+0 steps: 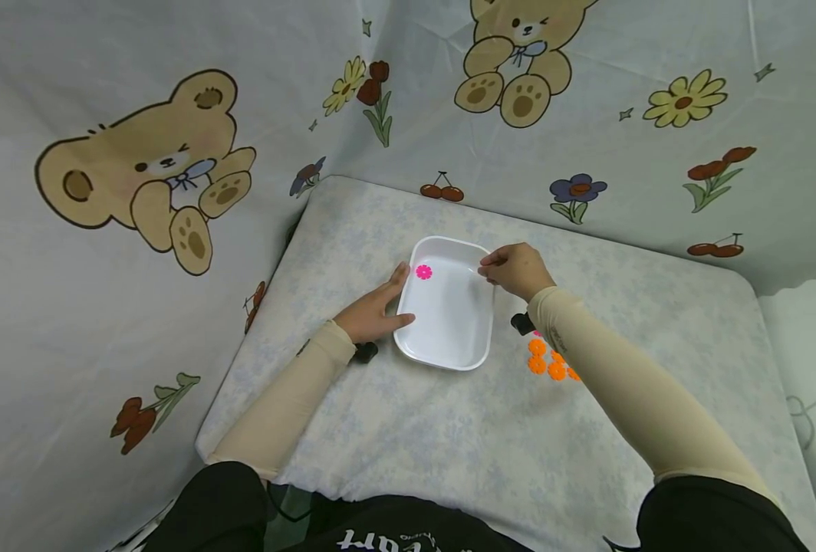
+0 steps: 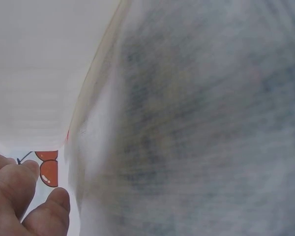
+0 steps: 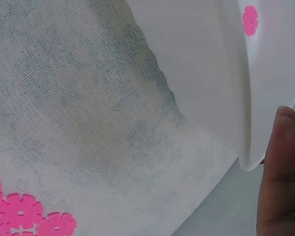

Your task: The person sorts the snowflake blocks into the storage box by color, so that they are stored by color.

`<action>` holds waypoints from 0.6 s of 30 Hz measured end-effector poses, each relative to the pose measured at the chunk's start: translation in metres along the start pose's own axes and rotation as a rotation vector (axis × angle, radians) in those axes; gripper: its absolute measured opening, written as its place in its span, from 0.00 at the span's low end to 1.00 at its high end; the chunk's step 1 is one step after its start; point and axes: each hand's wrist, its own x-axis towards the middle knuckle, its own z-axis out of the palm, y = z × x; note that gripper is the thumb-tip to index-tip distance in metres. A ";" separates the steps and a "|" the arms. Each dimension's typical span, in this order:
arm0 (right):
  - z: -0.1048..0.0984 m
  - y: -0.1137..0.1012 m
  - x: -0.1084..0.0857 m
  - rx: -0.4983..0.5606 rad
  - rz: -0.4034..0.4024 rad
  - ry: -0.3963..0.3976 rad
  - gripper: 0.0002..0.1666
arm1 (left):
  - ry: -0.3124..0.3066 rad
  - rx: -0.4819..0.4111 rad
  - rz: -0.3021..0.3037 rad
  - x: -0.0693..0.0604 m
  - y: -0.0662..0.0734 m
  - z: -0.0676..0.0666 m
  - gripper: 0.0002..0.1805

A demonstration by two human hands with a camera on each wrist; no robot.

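Note:
A white rectangular tray (image 1: 448, 322) with rounded corners sits on the cloth-covered table. One pink flower-shaped piece (image 1: 424, 272) lies inside, near its far left corner; the right wrist view shows this pink piece (image 3: 250, 20) too. My left hand (image 1: 373, 310) holds the tray's left side, its thumb over the rim and its fingers along the outside. At the far right corner, the fingertips of my right hand (image 1: 518, 270) are pinched together at the rim, and the grip itself is partly hidden. Only part of the left hand (image 2: 24, 196) shows in the left wrist view.
Several orange flower-shaped pieces (image 1: 537, 356) lie on the table to the right of the tray, partly hidden by the right forearm. Beside them are several pink pieces (image 3: 20, 210). A cloth printed with bears (image 1: 194, 172) hangs along the far and left edges of the table.

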 end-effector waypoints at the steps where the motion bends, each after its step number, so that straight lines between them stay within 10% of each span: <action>1: -0.001 0.001 0.000 0.006 0.003 -0.001 0.12 | 0.000 -0.002 0.000 0.000 0.000 0.000 0.51; 18: -0.019 0.023 -0.009 -0.002 0.032 0.006 0.17 | 0.001 -0.002 -0.006 0.000 0.001 0.001 0.51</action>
